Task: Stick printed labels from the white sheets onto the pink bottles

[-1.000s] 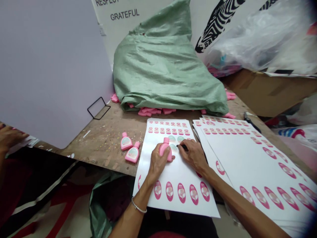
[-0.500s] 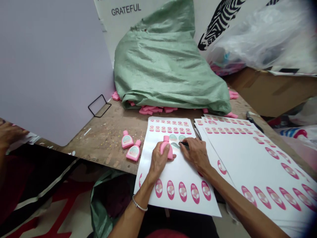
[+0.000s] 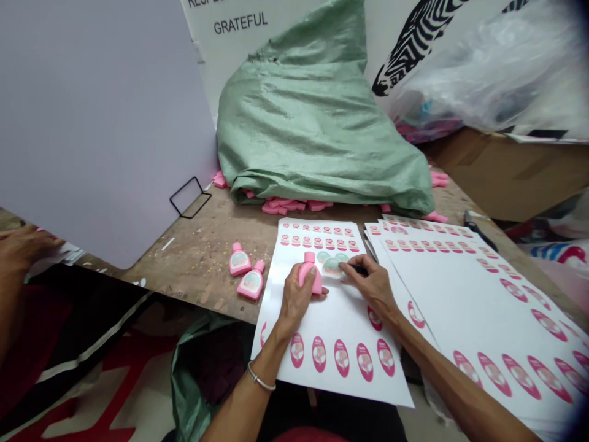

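My left hand (image 3: 294, 298) is closed around a small pink toy-like bottle (image 3: 310, 277), held cap up over a white sticker sheet (image 3: 331, 316). My right hand (image 3: 375, 287) pinches the edge of a pale green label sticker (image 3: 332, 266), which looks partly raised from the sheet just right of the bottle. A thin black tool (image 3: 358, 269) also lies in those fingers; its kind cannot be made out. Left of the sheet, a pink bottle (image 3: 239, 260) and another pink bottle (image 3: 251, 281) bear pale green labels and lie flat on the wooden table.
More sticker sheets (image 3: 442, 294) are stacked to the right, with black-handled scissors or a similar tool (image 3: 479, 232) beyond them. A large green sack (image 3: 313, 129) covers several pink bottles (image 3: 278, 205). At left stand a grey panel (image 3: 101, 123) and another person's hand (image 3: 30, 248).
My right hand has drawn back slightly and turned, and the pale green sticker now shows lifted at its fingertips. My left hand keeps the bottle in nearly the same spot.
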Available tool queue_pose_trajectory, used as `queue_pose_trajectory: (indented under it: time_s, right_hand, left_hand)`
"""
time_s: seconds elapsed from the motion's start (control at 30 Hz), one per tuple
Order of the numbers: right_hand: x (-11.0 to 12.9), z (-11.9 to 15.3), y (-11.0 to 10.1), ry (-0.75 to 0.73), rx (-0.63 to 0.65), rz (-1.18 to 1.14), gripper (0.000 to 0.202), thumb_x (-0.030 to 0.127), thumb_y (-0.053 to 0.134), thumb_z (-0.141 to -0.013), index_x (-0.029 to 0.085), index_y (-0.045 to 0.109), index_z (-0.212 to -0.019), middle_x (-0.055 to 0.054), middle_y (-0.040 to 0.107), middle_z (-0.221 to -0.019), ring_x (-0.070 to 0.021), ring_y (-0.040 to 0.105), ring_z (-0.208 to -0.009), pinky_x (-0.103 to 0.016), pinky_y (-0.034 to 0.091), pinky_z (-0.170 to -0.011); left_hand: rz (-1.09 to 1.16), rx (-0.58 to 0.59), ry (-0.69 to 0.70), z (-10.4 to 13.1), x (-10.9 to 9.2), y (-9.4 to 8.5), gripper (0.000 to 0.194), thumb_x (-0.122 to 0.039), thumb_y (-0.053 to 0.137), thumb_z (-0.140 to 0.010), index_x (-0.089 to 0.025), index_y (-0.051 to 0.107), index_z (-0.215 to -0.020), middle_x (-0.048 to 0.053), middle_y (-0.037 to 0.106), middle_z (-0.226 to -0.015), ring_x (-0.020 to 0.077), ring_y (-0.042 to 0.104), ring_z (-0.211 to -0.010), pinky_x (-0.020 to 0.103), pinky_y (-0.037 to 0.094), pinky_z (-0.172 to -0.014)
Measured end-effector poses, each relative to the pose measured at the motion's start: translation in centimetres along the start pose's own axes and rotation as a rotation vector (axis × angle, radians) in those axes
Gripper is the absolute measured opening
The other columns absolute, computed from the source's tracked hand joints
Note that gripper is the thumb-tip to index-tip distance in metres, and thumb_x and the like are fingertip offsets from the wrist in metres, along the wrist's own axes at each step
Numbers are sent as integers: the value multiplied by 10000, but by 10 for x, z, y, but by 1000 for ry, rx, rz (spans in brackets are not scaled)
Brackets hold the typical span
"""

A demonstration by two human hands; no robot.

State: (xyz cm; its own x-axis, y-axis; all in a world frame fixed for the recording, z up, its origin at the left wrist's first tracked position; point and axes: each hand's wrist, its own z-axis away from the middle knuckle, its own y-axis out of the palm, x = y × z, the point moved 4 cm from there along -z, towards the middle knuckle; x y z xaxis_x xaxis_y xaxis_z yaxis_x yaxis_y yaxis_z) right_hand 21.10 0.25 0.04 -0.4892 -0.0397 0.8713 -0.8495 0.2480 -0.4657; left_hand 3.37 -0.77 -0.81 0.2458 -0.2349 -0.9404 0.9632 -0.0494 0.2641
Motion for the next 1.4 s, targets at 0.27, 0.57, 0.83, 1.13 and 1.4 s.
queue_pose_trajectory:
  time_s: [0.27, 0.57, 0.83, 1.13, 1.4]
  right_hand:
    - [45, 20, -6, -54, 73, 30, 430, 502, 600, -784, 209, 639, -1096, -12, 612, -740, -147, 513, -647, -289, 422, -617]
    - [69, 33, 10, -165, 170, -12, 284, 422, 609, -807, 221, 705, -984, -63, 695, -1013, -225, 621, -922, -362, 490, -820]
    - [71, 33, 13, -241, 158, 5, 238, 402, 606, -814, 229, 714, -937, -41, 708, -961, -198, 644, -856, -330, 515, -760]
    - [65, 31, 15, -222, 161, 7, 237, 406, 616, -807, 229, 711, -932, -45, 702, -951, -197, 637, -855, -338, 511, -768]
    - [66, 29, 16, -294, 143, 40, 211, 383, 604, -823, 230, 700, -931, -37, 705, -930, -190, 634, -845, -345, 506, -774]
  left_hand:
    - [335, 7, -19, 14, -2, -3, 571, -609, 484, -819, -78, 592, -997, 117, 630, -845, 203, 649, -726, 339, 569, -655]
    - [363, 65, -57, 31, -19, -2, 564, -578, 387, -881, -104, 629, -1068, 121, 684, -903, 207, 663, -761, 348, 576, -680]
    - [376, 85, -52, 31, -20, -1, 552, -550, 361, -904, -98, 644, -1049, 108, 694, -854, 198, 665, -747, 355, 570, -701]
    - [368, 93, -63, 30, -20, 0, 558, -549, 344, -910, -98, 636, -1061, 112, 685, -886, 194, 660, -758, 351, 572, -697]
    - [350, 143, -22, 29, -21, 0, 406, -459, 560, -839, -137, 584, -1086, 91, 631, -994, 173, 643, -791, 352, 572, -723]
